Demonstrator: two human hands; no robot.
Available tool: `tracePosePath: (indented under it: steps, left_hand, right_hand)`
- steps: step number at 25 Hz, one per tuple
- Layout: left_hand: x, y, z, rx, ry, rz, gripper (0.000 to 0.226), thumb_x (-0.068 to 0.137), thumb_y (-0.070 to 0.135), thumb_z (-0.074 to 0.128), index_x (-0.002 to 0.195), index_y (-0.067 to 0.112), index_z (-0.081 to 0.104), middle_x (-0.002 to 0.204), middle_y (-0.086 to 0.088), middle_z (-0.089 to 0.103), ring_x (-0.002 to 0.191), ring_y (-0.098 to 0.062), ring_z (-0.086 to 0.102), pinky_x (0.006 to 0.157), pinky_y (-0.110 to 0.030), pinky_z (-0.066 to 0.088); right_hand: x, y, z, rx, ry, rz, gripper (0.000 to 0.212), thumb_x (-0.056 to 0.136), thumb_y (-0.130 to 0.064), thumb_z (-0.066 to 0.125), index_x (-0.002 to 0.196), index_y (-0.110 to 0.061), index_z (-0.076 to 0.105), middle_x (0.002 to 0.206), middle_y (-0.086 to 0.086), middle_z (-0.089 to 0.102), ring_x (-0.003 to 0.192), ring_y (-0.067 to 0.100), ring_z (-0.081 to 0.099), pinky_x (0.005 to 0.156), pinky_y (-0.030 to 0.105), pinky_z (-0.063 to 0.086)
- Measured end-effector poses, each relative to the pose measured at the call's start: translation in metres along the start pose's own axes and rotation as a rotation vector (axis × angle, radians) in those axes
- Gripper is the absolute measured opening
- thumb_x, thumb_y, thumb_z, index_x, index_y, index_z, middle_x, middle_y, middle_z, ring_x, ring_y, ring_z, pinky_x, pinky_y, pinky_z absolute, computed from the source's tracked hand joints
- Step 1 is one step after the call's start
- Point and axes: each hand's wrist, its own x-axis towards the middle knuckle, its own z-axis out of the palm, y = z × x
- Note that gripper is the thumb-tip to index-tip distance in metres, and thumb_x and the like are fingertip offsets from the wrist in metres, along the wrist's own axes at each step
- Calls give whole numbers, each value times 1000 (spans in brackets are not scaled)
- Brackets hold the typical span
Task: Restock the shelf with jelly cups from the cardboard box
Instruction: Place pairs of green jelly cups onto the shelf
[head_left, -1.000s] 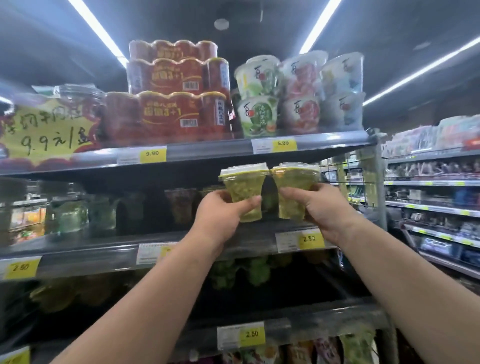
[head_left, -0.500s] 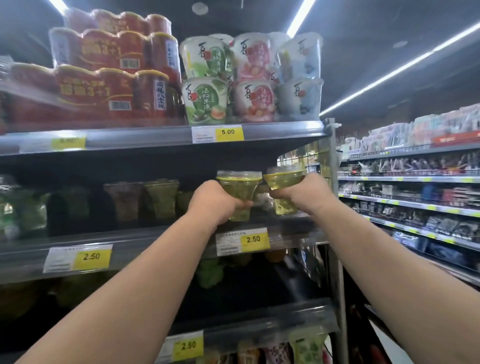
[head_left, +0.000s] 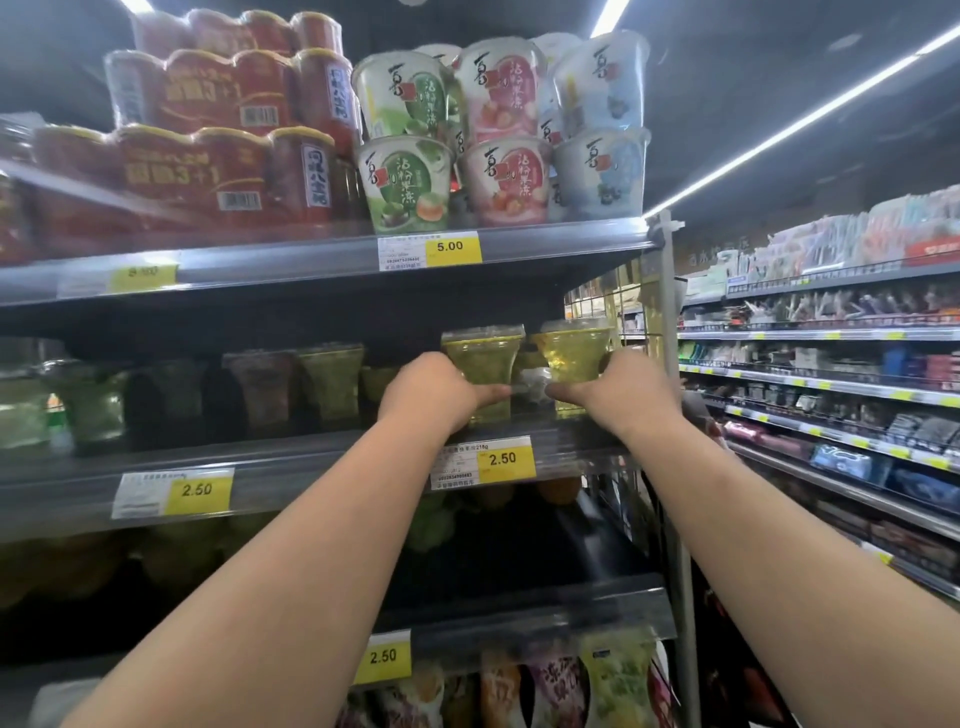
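We see two bare forearms reaching up from the bottom edge to the middle shelf (head_left: 311, 462), a dark metal board with a clear plastic price rail along its front. The left hand (head_left: 434, 392) is wrapped tight around a green jelly cup (head_left: 483, 364), a clear, glossy plastic cup that flares wide at its film-sealed top and narrows toward the base. At its three o'clock, just beside it, the right hand (head_left: 615, 389) clasps a yellow jelly cup (head_left: 571, 353) of the same flared shape. Both cups stand upright over the right end of the shelf, above a yellow price tag (head_left: 501, 458); whether their bases touch the board we cannot tell. At nine o'clock from the hands, other jelly cups (head_left: 332, 382) sit in shadow on the same board. At twelve o'clock, on the top shelf, stand stacked, tapered tubs (head_left: 501, 130) with printed sleeves, and shrink-wrapped red cans (head_left: 228, 156) at eleven.
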Motion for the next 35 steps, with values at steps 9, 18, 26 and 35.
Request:
tracePosePath:
  steps: [9,18,26,35]
  left_hand:
    - [-36,-46,-17,-390,150,200,57,80,49,73,127,21,56,116,5,64,103,-11,59,81,-25,45]
    - [-126,-161,-32,-727,45,279,34,83,30,74,114,25,61,104,8,67,97,-5,63,87,-23,51]
    - [-233,-311,60,-763,-161,-101,24,88,29,69,110,26,61,101,10,68,90,-1,64,84,-26,54]
    - [-371,-441,199,-600,-356,-640,28,87,31,70,110,28,54,101,8,64,92,-9,65,89,-34,54]
  right_hand:
    - [-52,-20,-1,81,81,39,67,71,-65,71,112,-12,60,108,7,66,100,28,59,86,40,50]
    - [-196,-81,68,368,191,-29,47,81,-37,72,124,-21,60,119,1,59,107,14,54,88,24,40]
    - [-345,-25,222,343,-124,312,47,84,-43,69,126,-27,54,119,-5,55,91,8,59,76,27,48]
    - [-487,96,355,252,-483,535,46,84,-34,73,124,-19,56,107,-4,55,92,11,57,79,25,46]
